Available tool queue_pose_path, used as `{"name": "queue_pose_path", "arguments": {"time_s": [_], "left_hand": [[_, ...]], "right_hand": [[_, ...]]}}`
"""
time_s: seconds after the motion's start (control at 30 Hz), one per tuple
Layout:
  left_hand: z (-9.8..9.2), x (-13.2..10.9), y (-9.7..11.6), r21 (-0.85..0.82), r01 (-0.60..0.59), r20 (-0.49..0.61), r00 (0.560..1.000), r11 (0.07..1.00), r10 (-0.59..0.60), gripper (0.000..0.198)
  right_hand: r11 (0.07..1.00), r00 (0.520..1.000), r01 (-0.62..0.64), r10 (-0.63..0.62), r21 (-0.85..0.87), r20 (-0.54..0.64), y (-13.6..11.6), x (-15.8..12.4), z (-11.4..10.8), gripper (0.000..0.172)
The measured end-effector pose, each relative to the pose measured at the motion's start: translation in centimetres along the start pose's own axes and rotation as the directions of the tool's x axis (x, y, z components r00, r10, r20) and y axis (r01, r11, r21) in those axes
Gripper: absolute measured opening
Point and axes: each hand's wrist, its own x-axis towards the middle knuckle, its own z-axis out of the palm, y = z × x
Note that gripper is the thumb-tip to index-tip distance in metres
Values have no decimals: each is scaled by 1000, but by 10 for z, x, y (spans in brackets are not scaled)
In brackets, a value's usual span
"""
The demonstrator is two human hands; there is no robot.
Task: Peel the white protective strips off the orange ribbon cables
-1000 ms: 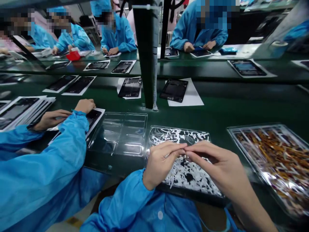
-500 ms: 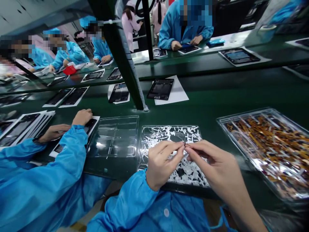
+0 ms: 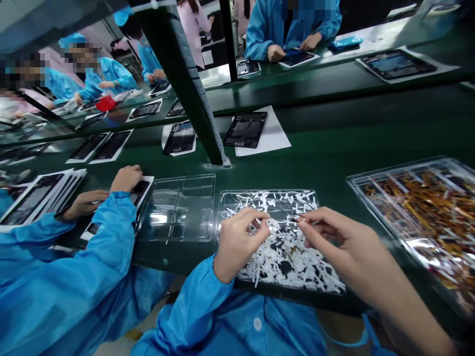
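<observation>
My left hand [image 3: 243, 242] is closed in a pinch, thumb against forefinger; whatever lies between the tips is too small to make out. To its right, my right hand [image 3: 339, 237] pinches a small thin dark piece [image 3: 295, 218] pointing leftward. A gap separates the two hands. Both are above a transparent plastic tray [image 3: 267, 191] strewn with white paper-like scraps [image 3: 297, 267], partly hidden by my hands. A few thin strands show among the scraps near the tray's back.
Right of me sits a clear tray [image 3: 374, 222] of orange-brown flex cables [image 3: 426, 207]. Another transparent tray [image 3: 174, 207] lies left, beside a co-worker's hands [image 3: 126, 178]. A green post [image 3: 185, 84] rises behind. Dark device panels [image 3: 245, 129] on white sheets line the bench.
My hands were together at the fingertips and have parted, left hand leftward, right hand rightward with the small dark piece. The camera view has shifted slightly.
</observation>
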Motion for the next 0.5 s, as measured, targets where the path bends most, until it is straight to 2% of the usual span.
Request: {"name": "queue_pose_path", "arguments": {"time_s": [0.1,0.2,0.27,0.37,0.43,0.5], "left_hand": [[-1,1,-2,-193,112,72,992,975,-100,28],[3,5,1,-271,108,35,994,956,-103,18],[6,7,2,-268,101,-15,994,958,-109,12],[6,7,2,-225,98,-92,988,969,-121,16],[5,4,2,-122,14,-172,985,992,-35,16],[4,1,2,42,-129,-199,971,991,134,14]], "right_hand": [[999,991,-35,32,23,134,2,12,0,32],[999,973,-24,14,39,230,5,21,8,35],[997,971,-47,30,65,238,9,24,12,35],[990,975,-93,69,107,210,17,25,14,36],[985,975,-106,77,138,207,20,25,13,35],[979,973,-106,67,173,221,20,23,12,33]]}}
